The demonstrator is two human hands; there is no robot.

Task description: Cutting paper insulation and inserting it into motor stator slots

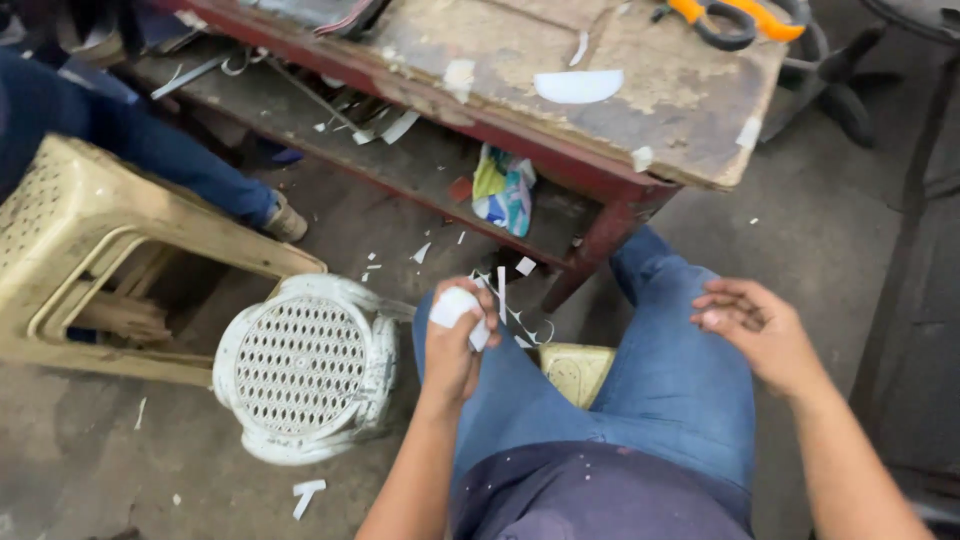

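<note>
My left hand (455, 345) is closed around a small white piece of material (456, 305) and hovers above my left knee. Thin white offcut strips (505, 295) dangle beside it. My right hand (752, 330) rests over my right thigh, fingers loosely curled, holding nothing. I sit in blue jeans (670, 370) on a yellowish stool (577, 368), facing a worn wooden workbench (640, 100). On the bench top lie a white half-round cutout (577, 86) and orange-handled scissors (735, 18).
A white perforated round stool (300, 365) lies on its side at my left, beside a toppled cream plastic stool (90, 240). Another person's jeans leg and shoe (285, 222) show at upper left. Colourful packet (503, 190) on the bench's lower shelf. White scraps litter the concrete floor.
</note>
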